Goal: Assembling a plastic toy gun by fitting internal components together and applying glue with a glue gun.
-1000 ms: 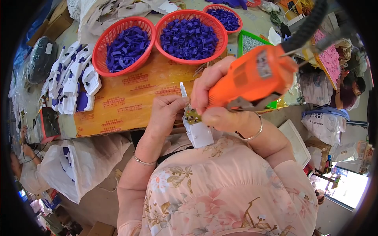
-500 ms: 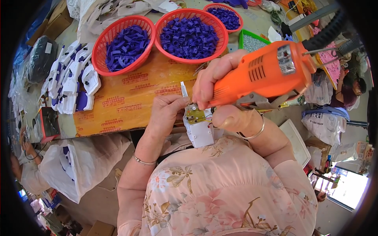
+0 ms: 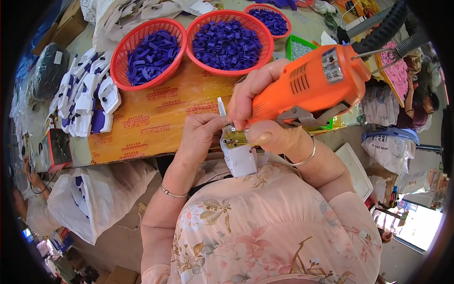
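Right grip [image 3: 279,136] is wrapped round an orange power screwdriver [image 3: 307,85], left grip [image 3: 201,133] pinches the white case [image 3: 242,163] by the edge of the table [image 3: 137,116]. Tip's hidden so hard to say, but a sideways slip could scratch the circuit board [image 3: 234,138] if that pinch loosens.

the table [image 3: 305,23] (orange sheet [image 3: 146,116] along its front) bears red baskets [image 3: 230,72], a green tray [image 3: 289,47] and white-purple casings [image 3: 85,109].
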`<action>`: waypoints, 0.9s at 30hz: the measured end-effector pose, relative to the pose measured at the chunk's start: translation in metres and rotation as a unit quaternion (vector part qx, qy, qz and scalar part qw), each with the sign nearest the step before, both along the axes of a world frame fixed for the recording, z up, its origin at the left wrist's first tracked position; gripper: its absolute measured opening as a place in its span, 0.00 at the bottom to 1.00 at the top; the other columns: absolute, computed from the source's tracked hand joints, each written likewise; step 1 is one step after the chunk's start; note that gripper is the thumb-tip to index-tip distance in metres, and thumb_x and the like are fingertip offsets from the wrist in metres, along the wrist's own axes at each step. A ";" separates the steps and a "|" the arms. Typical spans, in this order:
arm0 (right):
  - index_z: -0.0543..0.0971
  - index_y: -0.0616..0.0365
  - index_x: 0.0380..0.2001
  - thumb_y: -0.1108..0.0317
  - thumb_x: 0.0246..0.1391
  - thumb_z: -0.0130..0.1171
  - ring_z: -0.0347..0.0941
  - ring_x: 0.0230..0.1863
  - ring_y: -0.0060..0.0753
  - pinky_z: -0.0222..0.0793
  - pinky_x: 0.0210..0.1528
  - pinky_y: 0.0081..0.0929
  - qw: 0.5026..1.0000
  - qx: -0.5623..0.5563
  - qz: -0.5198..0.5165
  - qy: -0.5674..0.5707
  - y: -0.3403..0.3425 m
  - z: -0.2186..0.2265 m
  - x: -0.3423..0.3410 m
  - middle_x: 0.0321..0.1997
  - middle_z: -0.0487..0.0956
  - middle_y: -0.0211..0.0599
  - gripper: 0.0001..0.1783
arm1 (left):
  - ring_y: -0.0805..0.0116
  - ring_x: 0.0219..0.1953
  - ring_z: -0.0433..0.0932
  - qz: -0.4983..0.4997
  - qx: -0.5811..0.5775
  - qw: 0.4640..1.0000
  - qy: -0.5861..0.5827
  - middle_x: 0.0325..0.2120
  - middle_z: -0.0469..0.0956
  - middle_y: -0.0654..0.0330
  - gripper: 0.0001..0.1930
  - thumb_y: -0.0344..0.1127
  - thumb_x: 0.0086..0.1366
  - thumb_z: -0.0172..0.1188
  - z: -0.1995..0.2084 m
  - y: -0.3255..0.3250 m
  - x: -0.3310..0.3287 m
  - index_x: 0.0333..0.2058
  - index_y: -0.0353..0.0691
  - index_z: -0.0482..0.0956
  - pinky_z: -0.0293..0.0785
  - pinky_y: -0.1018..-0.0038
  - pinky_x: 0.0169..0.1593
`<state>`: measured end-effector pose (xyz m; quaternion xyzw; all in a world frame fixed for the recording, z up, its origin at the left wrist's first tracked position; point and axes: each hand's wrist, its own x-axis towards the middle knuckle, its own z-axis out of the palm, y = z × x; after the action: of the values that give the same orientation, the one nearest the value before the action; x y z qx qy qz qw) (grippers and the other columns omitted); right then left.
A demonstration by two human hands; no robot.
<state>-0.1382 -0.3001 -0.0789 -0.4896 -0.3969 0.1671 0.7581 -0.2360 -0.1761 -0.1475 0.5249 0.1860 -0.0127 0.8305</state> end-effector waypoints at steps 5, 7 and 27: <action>0.60 0.54 0.40 0.54 0.39 0.73 0.69 0.22 0.27 0.70 0.28 0.26 0.998 -0.028 0.014 -0.055 -0.004 0.004 0.006 0.26 0.71 0.34 0.35 | 0.74 0.22 0.77 0.002 -0.010 1.000 -0.001 0.23 0.80 0.58 0.10 0.34 0.62 0.57 -0.001 0.000 0.000 0.30 0.31 0.81 0.75 0.79 0.27; 0.60 0.54 0.40 0.54 0.40 0.73 0.69 0.22 0.27 0.70 0.28 0.27 0.995 -0.042 0.024 -0.087 -0.004 0.004 0.006 0.26 0.71 0.34 0.34 | 0.74 0.22 0.77 0.004 -0.014 1.000 -0.019 0.23 0.79 0.59 0.10 0.34 0.62 0.57 -0.001 0.000 -0.001 0.30 0.32 0.81 0.74 0.79 0.27; 0.61 0.56 0.38 0.54 0.39 0.74 0.70 0.24 0.27 0.70 0.29 0.27 1.000 0.012 0.023 0.000 -0.002 0.006 -0.001 0.26 0.72 0.34 0.34 | 0.75 0.21 0.76 0.005 -0.014 1.000 -0.009 0.22 0.79 0.60 0.09 0.33 0.61 0.58 -0.003 -0.001 0.001 0.28 0.32 0.81 0.74 0.80 0.26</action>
<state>-0.1393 -0.3017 -0.0727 -0.4714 -0.4100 0.1796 0.7599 -0.2346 -0.1771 -0.1501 0.5122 0.1805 -0.0063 0.8397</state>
